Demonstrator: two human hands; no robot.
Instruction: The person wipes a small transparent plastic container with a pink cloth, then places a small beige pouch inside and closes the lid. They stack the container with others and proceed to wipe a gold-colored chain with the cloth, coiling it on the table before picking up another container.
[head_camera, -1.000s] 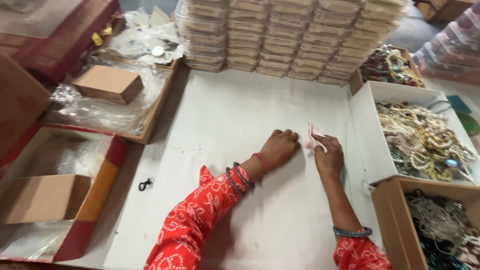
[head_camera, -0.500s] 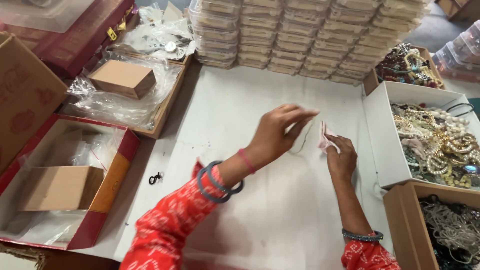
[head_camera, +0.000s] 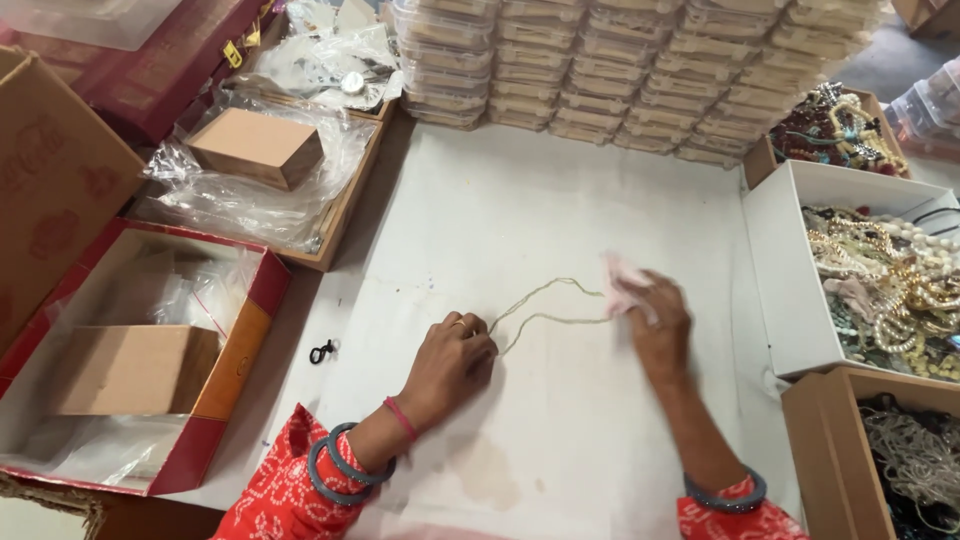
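Stacks of flat clear-lidded boxes (head_camera: 640, 70) line the far edge of the white table (head_camera: 520, 440), several rows deep. Far left: a shallow wooden tray (head_camera: 340, 215) lined with crumpled clear plastic, a small plain cardboard box (head_camera: 255, 145) sitting in it. Near left: a red-sided open box (head_camera: 225, 370) with another brown carton (head_camera: 130, 368) inside, more plastic around it. A big brown carton (head_camera: 50, 180) with faint red printing stands at the left edge. Right side: a white open box (head_camera: 790, 290) heaped with pearl and gold-coloured jewellery, a brown box (head_camera: 840, 460) of tangled chains nearer, a third box (head_camera: 835, 125) of darker beads behind. A small black clip (head_camera: 322, 351) lies alone on the table, left of the hands.

Against half a second ago: the left hand (head_camera: 455, 360), then raised over the table with a thread dangling from it, is now down on the surface and further left; the thin pale chain (head_camera: 545, 305) is drawn out in a long loop between the two hands.

Left hand: fingers curled in, pinching one end of the chain against the table. Right hand (head_camera: 655, 315): blurred, seems closed around a small pink pouch or paper (head_camera: 622, 277) where the chain's other end runs in; exact grip unclear. The chain lies on the table's middle.
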